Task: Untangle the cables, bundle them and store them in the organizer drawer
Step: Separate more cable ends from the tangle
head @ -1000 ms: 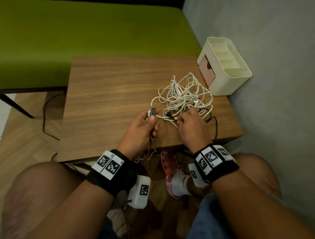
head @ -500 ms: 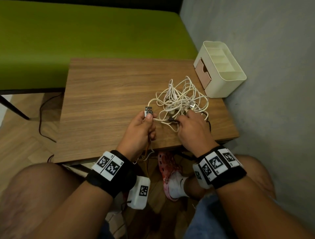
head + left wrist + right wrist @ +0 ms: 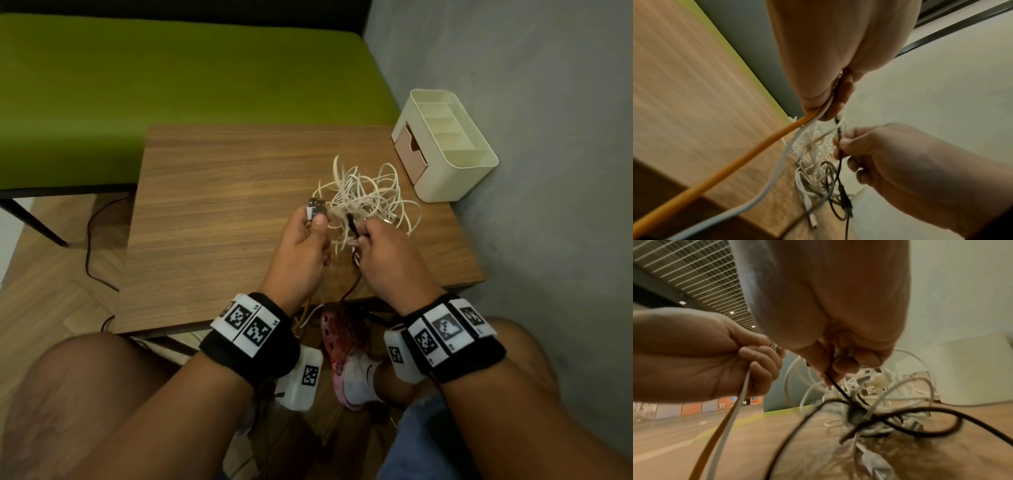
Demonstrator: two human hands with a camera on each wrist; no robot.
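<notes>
Cables (image 3: 368, 202) sit in a white knot on the wooden table (image 3: 219, 205), lifted a little between two hands. Where each cable starts and ends is hard to see. The left hand (image 3: 301, 246) pinches two plugs (image 3: 317, 208) at its fingertips, and an orange cable (image 3: 748, 155) and a white cable (image 3: 774, 175) run out of its fist and off the picture. The right hand (image 3: 387, 260) pinches a thin black cable (image 3: 840, 155); its plug is hidden in the fingers. Both wrist views are blurry. Far behind, a small "17" (image 3: 721, 405) shows on an orange panel. The cream organizer (image 3: 445, 147) stands at the table's far right corner by the grey wall, its pink drawer (image 3: 409, 150) closed. A green bench (image 3: 171, 96) is behind the table. A pink shoe (image 3: 342, 346) peeks out below.
</notes>
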